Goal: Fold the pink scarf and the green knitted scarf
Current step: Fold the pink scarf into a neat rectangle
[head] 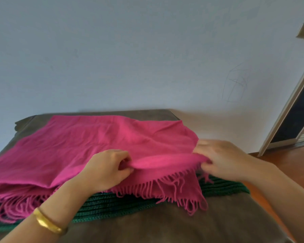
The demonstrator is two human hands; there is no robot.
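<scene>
Pink scarf lies spread over the cushion, long axis left to right, covering the green scarf. I have my left hand and right hand both pinching its near fringed edge, the bulk lying away from them.

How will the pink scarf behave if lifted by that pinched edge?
Likely floppy: the pink scarf sags in a soft ridge between both hands, left hand and right hand. Probably light. Its fringe dangles loose and may snag the green knitted scarf.
</scene>
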